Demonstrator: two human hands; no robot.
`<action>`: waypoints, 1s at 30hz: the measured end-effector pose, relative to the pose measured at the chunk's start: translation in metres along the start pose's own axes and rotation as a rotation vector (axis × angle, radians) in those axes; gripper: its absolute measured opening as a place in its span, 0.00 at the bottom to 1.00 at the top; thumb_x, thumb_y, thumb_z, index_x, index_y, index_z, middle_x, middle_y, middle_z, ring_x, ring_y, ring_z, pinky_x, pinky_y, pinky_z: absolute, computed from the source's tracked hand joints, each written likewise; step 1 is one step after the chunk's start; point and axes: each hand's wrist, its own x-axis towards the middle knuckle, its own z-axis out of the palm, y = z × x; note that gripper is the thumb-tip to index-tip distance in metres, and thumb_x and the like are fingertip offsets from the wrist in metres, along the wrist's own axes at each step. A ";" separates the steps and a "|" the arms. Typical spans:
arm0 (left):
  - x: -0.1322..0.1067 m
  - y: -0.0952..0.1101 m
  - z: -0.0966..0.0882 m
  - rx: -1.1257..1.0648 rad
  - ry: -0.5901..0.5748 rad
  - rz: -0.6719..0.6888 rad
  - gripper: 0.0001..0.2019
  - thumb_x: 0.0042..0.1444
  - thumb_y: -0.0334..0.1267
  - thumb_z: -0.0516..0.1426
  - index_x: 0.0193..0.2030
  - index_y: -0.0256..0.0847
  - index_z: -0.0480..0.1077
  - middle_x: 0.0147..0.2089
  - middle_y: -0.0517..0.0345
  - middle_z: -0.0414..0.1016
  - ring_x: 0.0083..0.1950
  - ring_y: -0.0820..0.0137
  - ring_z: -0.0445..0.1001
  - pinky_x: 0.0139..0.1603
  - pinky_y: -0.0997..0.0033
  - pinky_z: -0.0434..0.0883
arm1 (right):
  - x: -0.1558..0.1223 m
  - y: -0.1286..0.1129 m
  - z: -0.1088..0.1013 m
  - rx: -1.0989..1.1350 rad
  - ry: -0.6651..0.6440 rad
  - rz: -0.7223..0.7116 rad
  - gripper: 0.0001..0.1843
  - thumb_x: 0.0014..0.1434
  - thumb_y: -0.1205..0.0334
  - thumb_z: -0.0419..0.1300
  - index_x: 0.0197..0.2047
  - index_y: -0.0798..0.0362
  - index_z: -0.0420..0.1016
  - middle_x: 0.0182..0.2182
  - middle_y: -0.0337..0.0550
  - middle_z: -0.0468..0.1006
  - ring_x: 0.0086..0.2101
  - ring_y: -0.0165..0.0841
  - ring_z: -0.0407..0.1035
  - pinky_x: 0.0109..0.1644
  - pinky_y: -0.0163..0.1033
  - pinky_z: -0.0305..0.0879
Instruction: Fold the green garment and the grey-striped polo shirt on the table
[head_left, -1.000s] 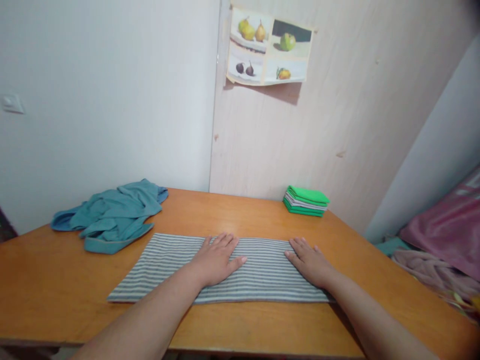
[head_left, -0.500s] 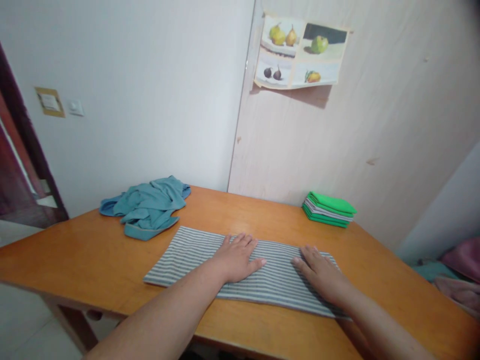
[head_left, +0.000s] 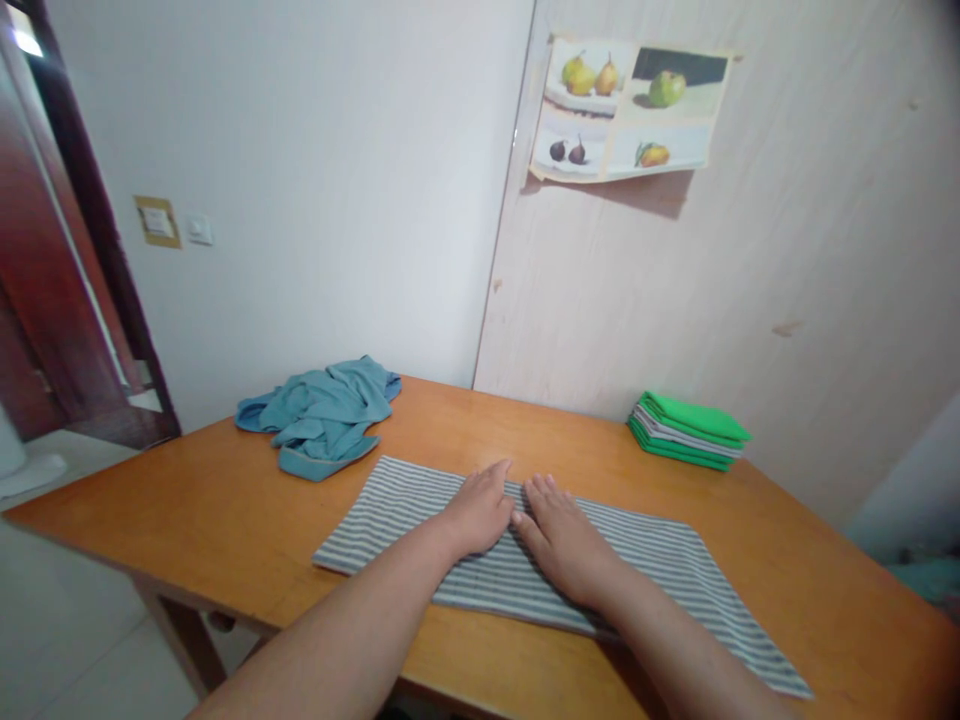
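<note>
A grey-and-white striped cloth [head_left: 420,500] lies flat in a long strip across the table, its right end slanting towards the near right. On the middle of it rests my left hand [head_left: 482,510], index finger stretched out and the other fingers partly hidden. Close beside it my right hand [head_left: 566,540] lies palm down on the cloth, fingers extended. The hands nearly touch at the thumbs. Part of the near edge of the cloth is covered by my forearms.
The wooden table [head_left: 187,510] meets the wall at the back. A crumpled teal garment [head_left: 330,405] lies at the back left. A stack of folded green and grey cloths [head_left: 686,430] sits at the back right. A fruit picture [head_left: 630,115] hangs on the wall.
My right hand has moved left across the cloth, up beside my left hand. My left fingers have drawn in a little. The view has turned slightly left.
</note>
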 end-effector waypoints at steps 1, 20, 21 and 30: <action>0.000 0.000 0.000 -0.002 0.010 -0.005 0.33 0.60 0.36 0.45 0.73 0.33 0.49 0.74 0.47 0.54 0.73 0.63 0.54 0.72 0.62 0.53 | 0.000 0.001 0.004 -0.014 -0.016 -0.004 0.44 0.68 0.37 0.36 0.73 0.62 0.50 0.72 0.54 0.47 0.71 0.45 0.38 0.73 0.54 0.36; -0.007 -0.012 0.001 0.192 0.009 0.153 0.20 0.65 0.35 0.44 0.58 0.37 0.69 0.67 0.45 0.66 0.69 0.58 0.61 0.68 0.54 0.59 | 0.002 0.005 0.013 -0.069 -0.005 -0.022 0.42 0.68 0.38 0.37 0.73 0.60 0.52 0.71 0.51 0.49 0.71 0.44 0.37 0.73 0.56 0.32; -0.007 -0.012 0.001 0.190 0.008 0.157 0.20 0.65 0.35 0.44 0.58 0.37 0.69 0.66 0.45 0.67 0.69 0.59 0.61 0.68 0.55 0.60 | 0.001 0.004 0.013 -0.066 -0.005 -0.036 0.42 0.68 0.38 0.37 0.73 0.59 0.52 0.72 0.50 0.49 0.71 0.44 0.37 0.73 0.55 0.32; -0.010 -0.006 -0.005 0.218 0.000 0.114 0.22 0.65 0.34 0.44 0.64 0.33 0.64 0.68 0.44 0.64 0.70 0.60 0.60 0.68 0.56 0.60 | 0.000 0.003 0.016 -0.114 -0.056 -0.068 0.41 0.68 0.39 0.37 0.73 0.59 0.52 0.71 0.50 0.50 0.70 0.43 0.41 0.73 0.55 0.35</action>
